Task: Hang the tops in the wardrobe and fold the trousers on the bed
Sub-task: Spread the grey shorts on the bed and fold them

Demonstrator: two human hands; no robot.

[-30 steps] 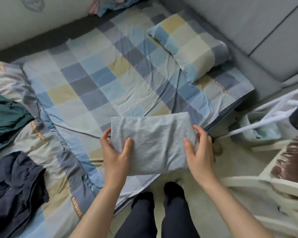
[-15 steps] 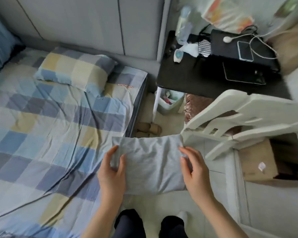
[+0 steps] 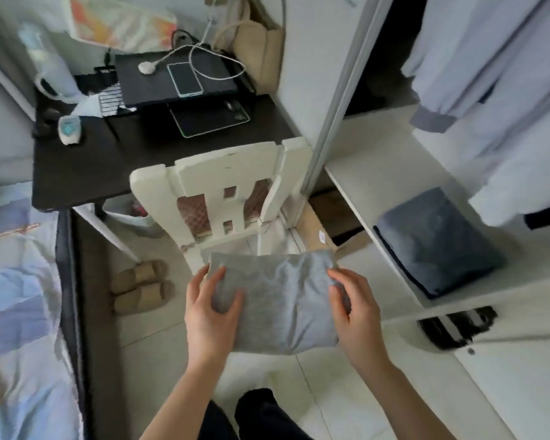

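Folded grey trousers [image 3: 283, 303] are being held flat in the air between both hands, above the pale floor tiles [image 3: 159, 369] and just in front of the white chair [image 3: 226, 192]. Whether the bundle really is trousers is hard to tell, since the fold is hiding any waistband or legs. The left hand [image 3: 211, 312] is gripping the left edge, its thumb lying on top of the cloth and the other fingers curling underneath, mostly out of sight. The right hand [image 3: 356, 315] is gripping the right edge the same way, thumb on top and fingers wrapping over the edge, their tips hidden under the fabric.

The wardrobe [image 3: 404, 173] is standing open on the right, where a folded dark blue garment [image 3: 435, 242] is lying on a white shelf [image 3: 378, 185]. Pale hanging tops [image 3: 502, 90] are cut off by the upper edge, so their hangers are not showing. Something black and white [image 3: 454, 328] is sitting below the shelf, too blurred to identify.

The bed [image 3: 16, 312] is showing only as a smeared checked strip at the left edge. A dark desk [image 3: 115, 160] behind the chair is carrying a phone [image 3: 185, 79] and cables. Tan slippers [image 3: 140, 285] are lying on the floor beside the bed frame.
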